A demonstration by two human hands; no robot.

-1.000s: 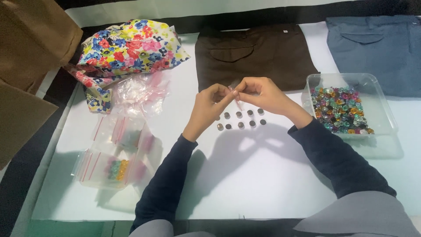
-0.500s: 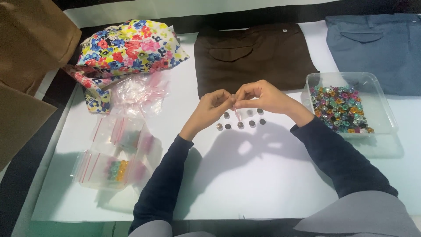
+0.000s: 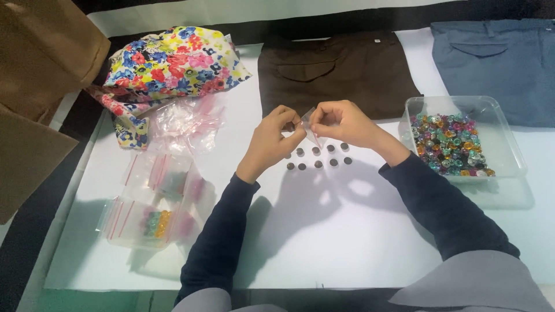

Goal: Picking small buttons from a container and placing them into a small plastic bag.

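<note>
Both hands [image 3: 277,138] on upright bag [image 3: 311,126]

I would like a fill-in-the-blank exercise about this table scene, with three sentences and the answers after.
1. Both hands hold a small clear ____ above the dark beads.
2. The clear tray of colourful beads lies to the ____ of the hands.
3. The floral cloth lies beside the ____ trousers.

Missing words: bag; right; brown

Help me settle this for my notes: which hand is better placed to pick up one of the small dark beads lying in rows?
Probably the right hand: the dark beads lie just beneath it. Both hands pinch the small clear bag; the left hand sits slightly aside.
</note>
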